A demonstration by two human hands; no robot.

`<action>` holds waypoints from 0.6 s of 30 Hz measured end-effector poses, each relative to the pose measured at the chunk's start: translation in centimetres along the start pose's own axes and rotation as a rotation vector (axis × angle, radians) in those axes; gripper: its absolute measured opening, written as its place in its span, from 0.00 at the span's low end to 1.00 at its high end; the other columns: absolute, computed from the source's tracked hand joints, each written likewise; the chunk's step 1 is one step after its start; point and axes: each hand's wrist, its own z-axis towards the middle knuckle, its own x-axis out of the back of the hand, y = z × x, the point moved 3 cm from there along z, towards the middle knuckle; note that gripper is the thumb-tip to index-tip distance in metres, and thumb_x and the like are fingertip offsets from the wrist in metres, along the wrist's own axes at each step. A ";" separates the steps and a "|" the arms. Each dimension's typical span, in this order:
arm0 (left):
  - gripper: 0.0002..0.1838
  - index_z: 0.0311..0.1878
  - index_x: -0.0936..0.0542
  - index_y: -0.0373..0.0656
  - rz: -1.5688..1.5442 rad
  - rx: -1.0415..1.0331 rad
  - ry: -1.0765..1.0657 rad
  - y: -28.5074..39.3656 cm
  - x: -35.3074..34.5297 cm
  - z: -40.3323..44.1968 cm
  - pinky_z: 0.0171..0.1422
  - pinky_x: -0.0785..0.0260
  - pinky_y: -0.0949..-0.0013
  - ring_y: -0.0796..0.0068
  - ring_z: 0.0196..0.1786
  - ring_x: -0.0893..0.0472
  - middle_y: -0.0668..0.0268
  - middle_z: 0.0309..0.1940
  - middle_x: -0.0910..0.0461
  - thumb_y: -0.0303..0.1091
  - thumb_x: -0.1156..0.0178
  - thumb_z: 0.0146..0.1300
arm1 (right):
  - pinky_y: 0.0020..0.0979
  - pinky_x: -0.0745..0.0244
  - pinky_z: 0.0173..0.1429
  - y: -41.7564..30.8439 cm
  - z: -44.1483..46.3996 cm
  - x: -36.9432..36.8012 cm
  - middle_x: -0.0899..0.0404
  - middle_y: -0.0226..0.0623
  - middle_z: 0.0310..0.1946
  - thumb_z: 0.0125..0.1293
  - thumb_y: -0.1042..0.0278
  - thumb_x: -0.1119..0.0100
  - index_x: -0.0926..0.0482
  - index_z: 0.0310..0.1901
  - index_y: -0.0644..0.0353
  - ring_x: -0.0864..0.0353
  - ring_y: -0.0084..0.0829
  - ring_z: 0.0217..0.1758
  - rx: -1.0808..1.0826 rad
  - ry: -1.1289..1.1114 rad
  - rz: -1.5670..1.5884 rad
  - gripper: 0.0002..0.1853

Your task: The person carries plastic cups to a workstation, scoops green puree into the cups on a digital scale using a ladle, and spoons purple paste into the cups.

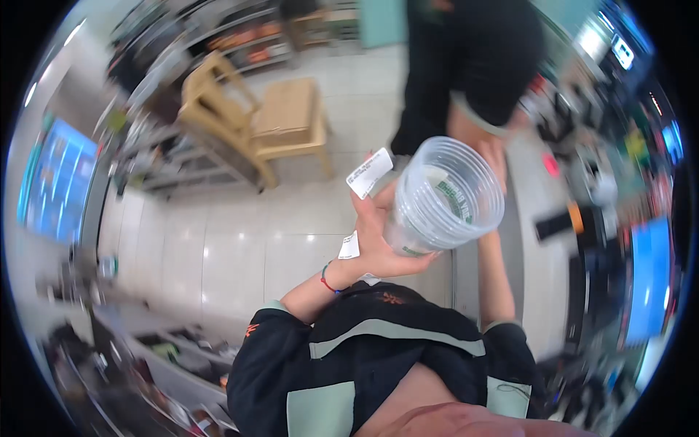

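Note:
My left hand (378, 244) is wrapped round a stack of clear plastic cups (444, 197) with green print. The stack tilts, with its open rims facing up and to the right. A white printed label (370, 173) clings to a finger of this hand, and another label (349, 246) sits near its wrist. My right forearm (495, 280) reaches forward behind the cups. Beyond their right rim shows a blurred hand (496, 164), apparently my right one; most of it is hidden, and whether it touches the stack I cannot tell.
Close ahead stands a person in dark clothes (473, 58), one bare arm lowered beside the cups. A tan chair (218, 109) bears a cardboard box (285, 109) at the left. Along the right runs a grey counter (535, 291) with equipment and a lit screen (648, 280).

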 end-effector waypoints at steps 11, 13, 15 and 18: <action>0.64 0.69 0.64 0.37 1.031 0.209 0.428 -5.5 34.6 -2.5 0.76 0.56 0.45 0.44 0.66 0.34 0.51 0.64 0.36 0.38 0.24 0.38 | 0.44 0.41 0.70 -23.7 3.8 -36.5 0.48 0.52 0.69 0.45 0.57 0.24 0.33 0.59 0.58 0.40 0.47 0.71 -0.169 -0.726 1.103 0.40; 0.65 0.69 0.64 0.37 0.933 0.185 0.463 -5.5 39.9 -2.4 0.75 0.50 0.50 0.46 0.66 0.34 0.50 0.64 0.36 0.39 0.24 0.39 | 0.42 0.38 0.69 -26.1 4.1 -43.4 0.47 0.49 0.67 0.44 0.60 0.24 0.33 0.58 0.58 0.38 0.44 0.69 -0.308 -0.751 1.239 0.39; 0.66 0.69 0.66 0.36 0.748 0.208 0.482 -6.9 46.1 -2.9 0.72 0.45 0.55 0.50 0.66 0.33 0.50 0.64 0.35 0.40 0.23 0.39 | 0.40 0.36 0.68 -27.9 4.3 -50.4 0.45 0.46 0.66 0.43 0.62 0.23 0.33 0.58 0.57 0.35 0.41 0.68 -0.436 -0.771 1.355 0.39; 0.61 0.70 0.57 0.34 0.285 0.458 0.604 -9.3 56.6 -4.2 0.69 0.40 0.64 0.59 0.64 0.31 0.49 0.62 0.34 0.40 0.23 0.41 | 0.40 0.37 0.68 -32.8 5.1 -61.2 0.44 0.43 0.65 0.47 0.64 0.25 0.36 0.60 0.57 0.35 0.38 0.67 -0.327 -0.842 1.601 0.39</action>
